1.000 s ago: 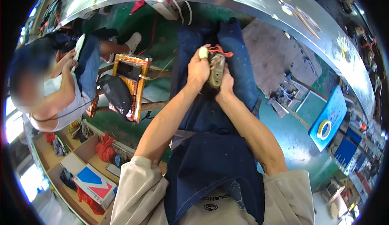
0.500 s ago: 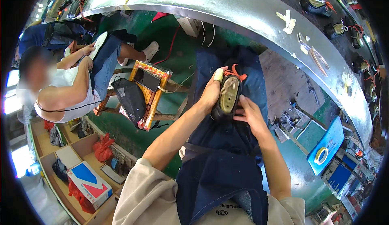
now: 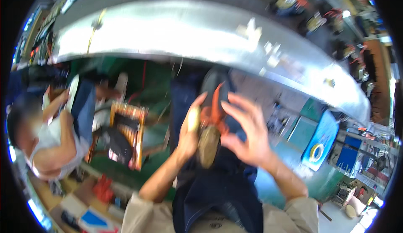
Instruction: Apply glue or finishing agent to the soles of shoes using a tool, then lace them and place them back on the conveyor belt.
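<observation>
A dark shoe with bright orange laces [image 3: 217,107] rests over my lap on the navy apron [image 3: 210,191]. Its olive-brown end piece [image 3: 208,147] points toward me, blurred by motion. My left hand [image 3: 189,134] grips the shoe along its left side; a pale yellow cover wraps one finger. On the right of the laces, my right hand [image 3: 248,132] has its fingers spread and curved, with the thumb close to the shoe. Whether a fingertip touches the laces cannot be made out.
A curved metal bench edge [image 3: 168,31] runs across ahead, with several laced shoes [image 3: 289,4] beyond it. At right stands a blue stool [image 3: 321,138] with a roll of tape [image 3: 316,153]. Left, a seated person [image 3: 54,140] handles a shoe near a wooden stool [image 3: 140,136].
The shoe has turned over, so its sole no longer faces me and the laces show more. My right hand has left its side and opened beside the laces. The whole view has shifted.
</observation>
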Motion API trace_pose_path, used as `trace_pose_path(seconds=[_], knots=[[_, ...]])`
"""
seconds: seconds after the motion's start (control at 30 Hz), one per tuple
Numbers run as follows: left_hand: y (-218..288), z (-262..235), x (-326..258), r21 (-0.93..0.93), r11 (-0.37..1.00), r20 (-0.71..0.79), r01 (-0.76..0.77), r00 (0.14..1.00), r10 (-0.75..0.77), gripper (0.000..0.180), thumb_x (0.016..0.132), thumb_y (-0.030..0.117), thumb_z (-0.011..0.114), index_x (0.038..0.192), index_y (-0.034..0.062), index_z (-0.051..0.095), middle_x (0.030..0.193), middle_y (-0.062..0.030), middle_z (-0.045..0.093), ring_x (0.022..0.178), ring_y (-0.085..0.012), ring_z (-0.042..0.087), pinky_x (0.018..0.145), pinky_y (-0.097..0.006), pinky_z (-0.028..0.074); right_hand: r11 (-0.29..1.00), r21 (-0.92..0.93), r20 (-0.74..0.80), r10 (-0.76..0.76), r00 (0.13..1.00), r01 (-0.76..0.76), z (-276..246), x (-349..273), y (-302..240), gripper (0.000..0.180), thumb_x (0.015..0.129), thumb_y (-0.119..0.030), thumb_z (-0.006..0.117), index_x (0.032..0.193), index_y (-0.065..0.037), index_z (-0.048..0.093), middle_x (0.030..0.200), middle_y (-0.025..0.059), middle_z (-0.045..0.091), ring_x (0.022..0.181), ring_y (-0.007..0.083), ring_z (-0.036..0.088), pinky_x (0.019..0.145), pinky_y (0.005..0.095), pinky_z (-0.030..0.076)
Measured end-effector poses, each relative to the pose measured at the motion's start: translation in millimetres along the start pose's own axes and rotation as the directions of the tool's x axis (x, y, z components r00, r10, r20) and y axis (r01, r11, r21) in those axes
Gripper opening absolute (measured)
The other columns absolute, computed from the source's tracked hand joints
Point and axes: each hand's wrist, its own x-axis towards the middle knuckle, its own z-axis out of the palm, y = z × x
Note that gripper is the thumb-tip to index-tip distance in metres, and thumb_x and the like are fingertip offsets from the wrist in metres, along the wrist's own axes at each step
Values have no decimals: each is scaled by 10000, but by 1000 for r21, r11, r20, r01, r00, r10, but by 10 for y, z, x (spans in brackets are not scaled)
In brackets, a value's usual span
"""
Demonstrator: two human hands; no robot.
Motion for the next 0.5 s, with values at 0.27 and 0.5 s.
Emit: trace_pose_path(seconds=[0.27,0.5], knots=[[700,282,1053,343,872,21,-350,931,365,718,1016,89,629,1643,86,279,1438,-121,547,1054,-170,623,935,-303,514,662,495,363,431,826,-563,-8,639,393,851,911,-282,812,1523,45,320,1410,143,555,1310,215,535,1132,389,415],[978,-559,1862,934,29,280,-357,777,564,445,882,99,685,1326,80,654,1329,-155,610,1134,-366,623,986,-431,500,788,244,-157,608,779,-566,-679,2861,1837,894,910,-575,692,1488,48,418,1400,249,600,1301,341,596,1062,400,467]])
